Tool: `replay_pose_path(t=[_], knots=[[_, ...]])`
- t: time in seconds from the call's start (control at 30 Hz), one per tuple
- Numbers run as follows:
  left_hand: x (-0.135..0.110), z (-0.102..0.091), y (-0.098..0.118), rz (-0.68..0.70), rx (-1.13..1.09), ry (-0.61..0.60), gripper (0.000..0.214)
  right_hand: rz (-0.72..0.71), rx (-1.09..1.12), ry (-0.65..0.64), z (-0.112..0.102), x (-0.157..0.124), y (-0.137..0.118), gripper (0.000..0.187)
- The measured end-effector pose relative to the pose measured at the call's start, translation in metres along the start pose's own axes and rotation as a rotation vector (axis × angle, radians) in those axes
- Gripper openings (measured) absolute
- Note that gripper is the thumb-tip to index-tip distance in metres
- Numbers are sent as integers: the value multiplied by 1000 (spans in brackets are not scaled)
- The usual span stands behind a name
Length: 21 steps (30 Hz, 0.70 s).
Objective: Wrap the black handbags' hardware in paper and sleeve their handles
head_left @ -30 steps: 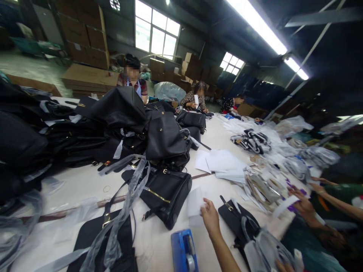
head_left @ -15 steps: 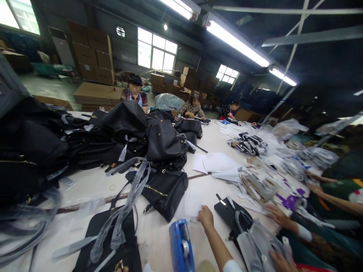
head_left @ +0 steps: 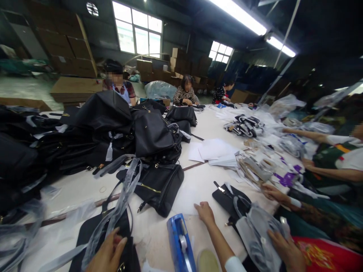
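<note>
My left hand (head_left: 107, 252) is over a black handbag (head_left: 82, 238) at the bottom left, its fingers loosely bent and apart with nothing visible in them. Clear plastic wrapping covers the bag's strap (head_left: 124, 206) beside that hand. My right hand (head_left: 205, 214) has its fingers curled together at the edge of a thin white sheet (head_left: 184, 198), seemingly pinching it. Between my hands stands a blue tape dispenser (head_left: 181, 241). Beyond the sheet lies another black bag (head_left: 161, 189) with a gold zip.
Black bags (head_left: 104, 117) are heaped at left. White papers (head_left: 217, 151) lie mid-table, with wrapped straps (head_left: 245, 125) behind. At right, a co-worker's hands (head_left: 279, 194) are around a dark bag with a plastic-wrapped part (head_left: 255, 230). A round tape roll (head_left: 208, 260) sits by the dispenser.
My left hand has risen into view over the black bag from the bottom edge. My right hand stays at the white sheet. The view has shifted somewhat, showing more of the right side.
</note>
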State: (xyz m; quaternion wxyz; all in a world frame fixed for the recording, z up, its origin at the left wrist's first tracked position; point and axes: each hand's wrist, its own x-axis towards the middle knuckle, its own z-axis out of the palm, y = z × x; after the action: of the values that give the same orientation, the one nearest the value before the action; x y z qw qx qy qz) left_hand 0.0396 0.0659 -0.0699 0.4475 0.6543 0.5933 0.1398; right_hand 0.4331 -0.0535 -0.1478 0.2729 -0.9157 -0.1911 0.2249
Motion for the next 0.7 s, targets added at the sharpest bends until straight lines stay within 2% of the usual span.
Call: replay_pose_path(t=[0.1,0.2,0.27,0.33,0.43,0.57,0.7], knots=[[20,37,62,41,-79,-78,78,27,-30,28,18,5,-10,42],[35,80,109,97,-37,-112,95,40,-34,61,32,9,-20,31],[45,101,123,77,62,-63,89,36,-16,75,36,11,-22,25],[55,111,125,59,125,-20,76,27,16,83,37,14,-20,25],[69,107,114,67,72,-18,63,23,78,89,37,19,-16,29],[86,76,107,70,-165,-25,57,40,191,89,47,26,-17,34],[97,48,112,48,-186,-4,59,67,316,53,60,31,-27,21]])
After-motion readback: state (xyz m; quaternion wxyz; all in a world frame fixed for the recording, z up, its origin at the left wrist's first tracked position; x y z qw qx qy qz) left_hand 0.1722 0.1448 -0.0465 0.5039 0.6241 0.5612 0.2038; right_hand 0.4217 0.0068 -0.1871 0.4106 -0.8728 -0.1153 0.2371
